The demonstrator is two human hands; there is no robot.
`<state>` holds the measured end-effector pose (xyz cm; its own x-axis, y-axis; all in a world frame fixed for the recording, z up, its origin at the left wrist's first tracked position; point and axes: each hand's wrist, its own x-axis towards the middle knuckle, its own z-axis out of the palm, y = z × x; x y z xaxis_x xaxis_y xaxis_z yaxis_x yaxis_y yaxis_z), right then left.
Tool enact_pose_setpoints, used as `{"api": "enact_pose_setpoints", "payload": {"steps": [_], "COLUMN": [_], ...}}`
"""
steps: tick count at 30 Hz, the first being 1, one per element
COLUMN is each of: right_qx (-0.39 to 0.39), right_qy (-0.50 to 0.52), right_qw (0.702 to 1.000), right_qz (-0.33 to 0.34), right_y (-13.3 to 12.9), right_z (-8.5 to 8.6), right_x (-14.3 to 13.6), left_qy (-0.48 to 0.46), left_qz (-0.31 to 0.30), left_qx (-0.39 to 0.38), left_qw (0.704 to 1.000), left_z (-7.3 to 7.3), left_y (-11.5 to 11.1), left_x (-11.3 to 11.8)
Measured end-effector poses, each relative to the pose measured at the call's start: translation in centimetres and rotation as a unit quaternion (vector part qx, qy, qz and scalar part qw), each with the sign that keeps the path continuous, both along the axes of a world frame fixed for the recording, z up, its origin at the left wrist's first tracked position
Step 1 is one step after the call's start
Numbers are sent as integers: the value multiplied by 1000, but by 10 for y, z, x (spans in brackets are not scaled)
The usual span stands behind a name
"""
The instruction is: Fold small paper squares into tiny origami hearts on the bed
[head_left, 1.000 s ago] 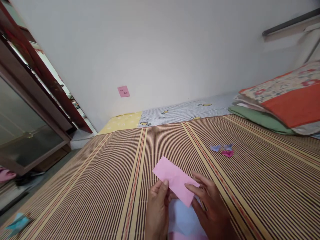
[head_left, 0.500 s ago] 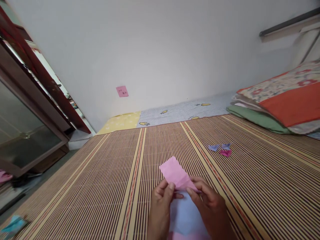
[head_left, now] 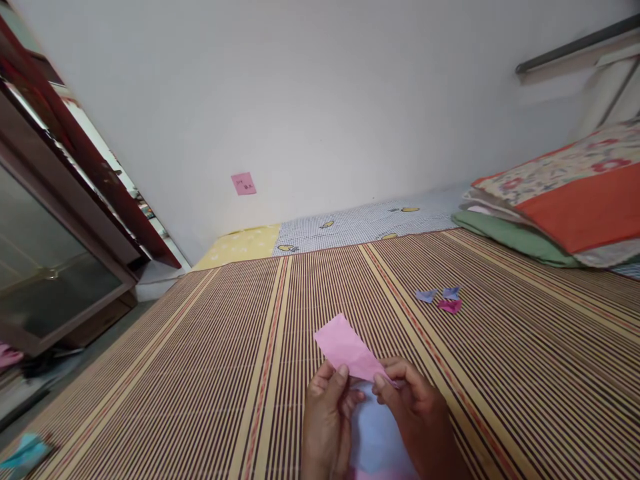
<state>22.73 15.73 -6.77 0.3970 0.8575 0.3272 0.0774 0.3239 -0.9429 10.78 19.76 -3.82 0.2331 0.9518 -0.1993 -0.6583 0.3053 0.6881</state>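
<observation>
A pink sheet of paper (head_left: 346, 343) is held up between both hands, its upper corner pointing away from me. My left hand (head_left: 327, 413) pinches its lower left edge, thumb on top. My right hand (head_left: 417, 410) grips the lower right corner between thumb and fingers. Fingers cover the sheet's near edge, so any fold there is partly hidden. Below the hands lies a light blue surface (head_left: 377, 427) with pink at its near end; I cannot tell whether it is paper or cloth.
Small folded papers, two lilac (head_left: 426, 295) and one magenta (head_left: 450, 306), lie on the striped mat (head_left: 200, 373). A turquoise folded paper (head_left: 26, 452) is at the lower left. Folded bedding (head_left: 585, 227) sits at the right. A pink note (head_left: 243, 183) is on the wall.
The pink paper now shows as a narrower strip, its upper end slightly further left. Both hands keep their pinch, with the left one shifted a little right.
</observation>
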Motion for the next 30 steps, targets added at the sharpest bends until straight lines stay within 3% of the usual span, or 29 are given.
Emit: {"api": "enact_pose_setpoints", "payload": {"steps": [5, 12, 15, 19, 24, 30], "right_qx": [0, -10, -11, -8, 11, 4], "right_qy": [36, 107, 139, 110, 60, 50], "right_qw": [999, 993, 990, 994, 998, 999], "right_qz": [-18, -39, -37, -23, 2, -14], "right_y": [1, 6, 8, 7, 5, 4], "right_z": [2, 3, 4, 4, 4, 6], "right_x": [-3, -6, -6, -4, -3, -4], "left_qy": [-51, -52, -57, -51, -34, -26], "left_qz": [44, 115, 107, 64, 18, 46], "left_qx": [-42, -79, -62, -30, -67, -56], "left_qw": [997, 989, 991, 996, 997, 997], "left_z": [5, 6, 7, 7, 6, 4], "left_y": [-4, -5, -8, -8, -4, -4], "left_x": [5, 11, 12, 9, 4, 7]}}
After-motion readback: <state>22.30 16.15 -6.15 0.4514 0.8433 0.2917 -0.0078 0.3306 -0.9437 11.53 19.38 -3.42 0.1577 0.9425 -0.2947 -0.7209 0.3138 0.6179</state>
